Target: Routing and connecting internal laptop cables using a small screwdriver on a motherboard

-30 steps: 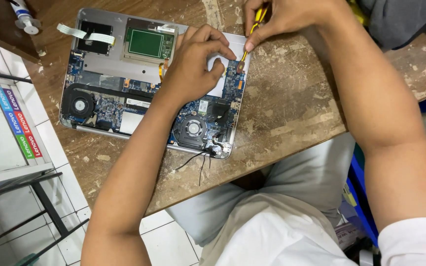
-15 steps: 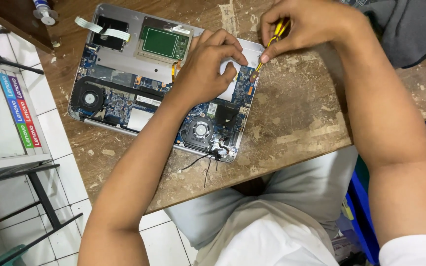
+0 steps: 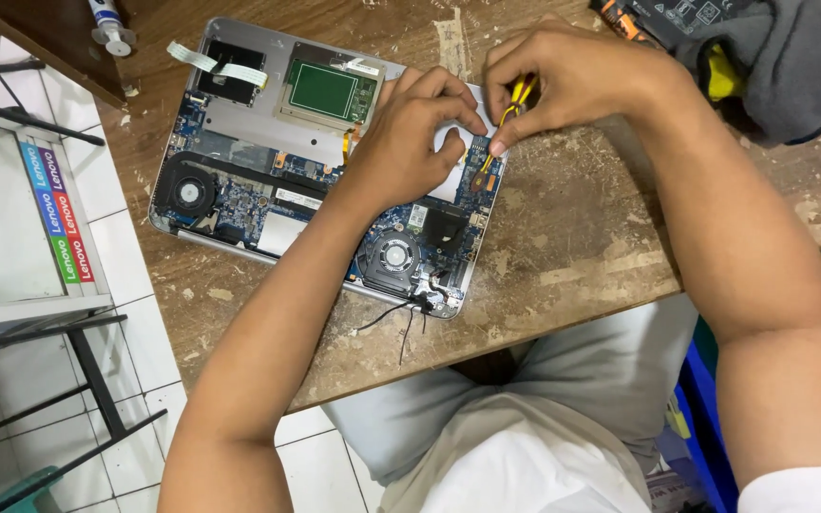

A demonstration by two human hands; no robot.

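Note:
An opened laptop (image 3: 239,180) lies bottom-up on a worn wooden table (image 3: 572,237), its blue circuit board, two fans and a green module exposed. My left hand (image 3: 410,142) rests palm-down on the laptop's right part, fingers curled over a pale silver piece. My right hand (image 3: 572,76) pinches a small yellow-handled screwdriver (image 3: 510,109), its tip set down on the board at the laptop's right edge, just beside my left fingertips.
Loose black wires (image 3: 401,318) trail from the laptop's near corner. A grey cloth (image 3: 781,57) with a dark flat item lies at the table's top right. A small tube (image 3: 106,24) sits top left. A metal-framed stand (image 3: 40,237) is on the tiled floor at left.
The view has shifted, so the laptop sits lower and more to the right in frame. Both hands stay at the same spot on the laptop's right edge, screwdriver still on the board.

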